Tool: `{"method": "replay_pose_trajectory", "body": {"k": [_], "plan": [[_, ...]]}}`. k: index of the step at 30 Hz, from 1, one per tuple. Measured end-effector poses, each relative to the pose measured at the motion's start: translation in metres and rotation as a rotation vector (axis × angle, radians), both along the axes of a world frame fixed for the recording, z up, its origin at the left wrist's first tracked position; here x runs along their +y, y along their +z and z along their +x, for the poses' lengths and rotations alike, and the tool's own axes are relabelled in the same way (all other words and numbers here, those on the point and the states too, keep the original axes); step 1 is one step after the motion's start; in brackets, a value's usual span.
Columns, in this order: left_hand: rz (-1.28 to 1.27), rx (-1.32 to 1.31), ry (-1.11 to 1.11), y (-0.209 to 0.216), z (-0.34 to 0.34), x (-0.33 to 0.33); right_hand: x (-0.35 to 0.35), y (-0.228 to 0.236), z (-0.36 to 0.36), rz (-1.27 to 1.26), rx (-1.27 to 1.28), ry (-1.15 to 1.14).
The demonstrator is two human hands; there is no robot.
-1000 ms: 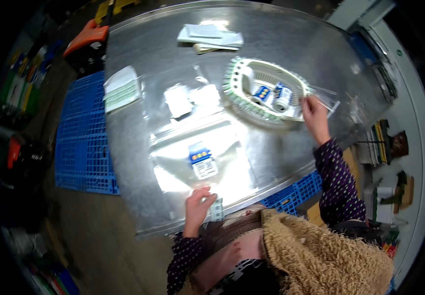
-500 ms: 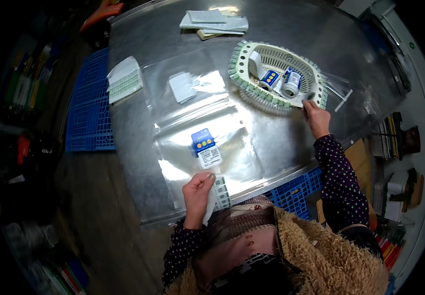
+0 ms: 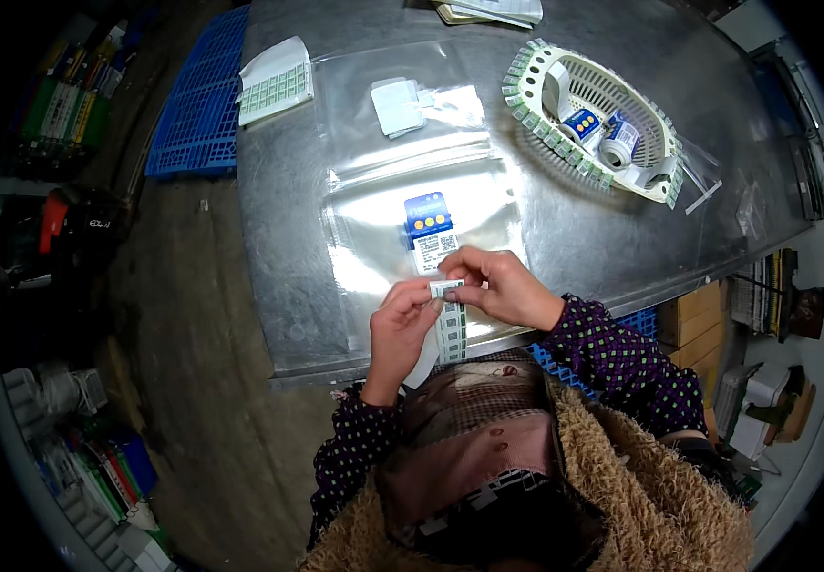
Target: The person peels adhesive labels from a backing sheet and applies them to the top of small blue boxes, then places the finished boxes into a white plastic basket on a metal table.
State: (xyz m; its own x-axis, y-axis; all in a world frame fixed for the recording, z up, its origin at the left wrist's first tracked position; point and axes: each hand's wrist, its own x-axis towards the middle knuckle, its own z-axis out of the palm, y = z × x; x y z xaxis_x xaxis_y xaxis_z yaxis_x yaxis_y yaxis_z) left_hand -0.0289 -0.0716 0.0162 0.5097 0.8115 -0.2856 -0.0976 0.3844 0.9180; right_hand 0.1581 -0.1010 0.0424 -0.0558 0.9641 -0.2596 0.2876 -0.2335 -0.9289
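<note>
Between finger and thumb, my left hand (image 3: 401, 329) pinches a strip of small green-and-white labels (image 3: 451, 329), which hangs down over the table's near edge. My right hand (image 3: 507, 291) has its fingers closed at the top end of the same strip, close to my left fingertips. Just beyond the hands, a blue card with a white printed lower part (image 3: 428, 224) lies on a clear plastic bag (image 3: 364, 257). Whether a single label is loose between my right fingers is too small to tell.
A pale oval basket (image 3: 579, 81), its rim stuck with green labels, holds blue-and-white containers at the right. White cards (image 3: 398, 107) lie on plastic farther back. A label sheet (image 3: 277, 86) sits at the metal table's (image 3: 283, 219) left edge, beside a blue plastic pallet (image 3: 197, 105).
My right hand has left the basket rim and come to the label strip in my left hand. The view has shifted, so the table's items appear higher and farther right.
</note>
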Motion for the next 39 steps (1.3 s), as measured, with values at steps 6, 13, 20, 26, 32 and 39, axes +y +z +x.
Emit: {"method": "replay_pose_trajectory", "body": {"k": [6, 13, 20, 26, 32, 39], "plan": [[-0.231, 0.205, 0.060, -0.002, -0.001, -0.003, -0.007, -0.010, -0.002, 0.270, -0.226, -0.058], [0.074, 0.268, -0.085, -0.025, -0.010, -0.001, 0.023, -0.044, 0.022, -0.286, 0.239, -0.704], [0.179, 0.337, -0.157, -0.044, -0.015, 0.000, 0.017, -0.082, 0.009, -0.272, -0.522, -0.536], [0.088, 0.246, -0.147, -0.061, -0.011, 0.001, -0.021, -0.057, 0.124, -0.070, 0.510, -1.403], [0.094, 0.238, -0.173, -0.058, -0.011, 0.004, -0.019, -0.058, 0.149, 0.053, 0.724, -1.520], [0.095, 0.226, -0.148, -0.063, -0.014, -0.001, -0.043, -0.052, 0.190, -0.147, 0.688, -1.181]]}}
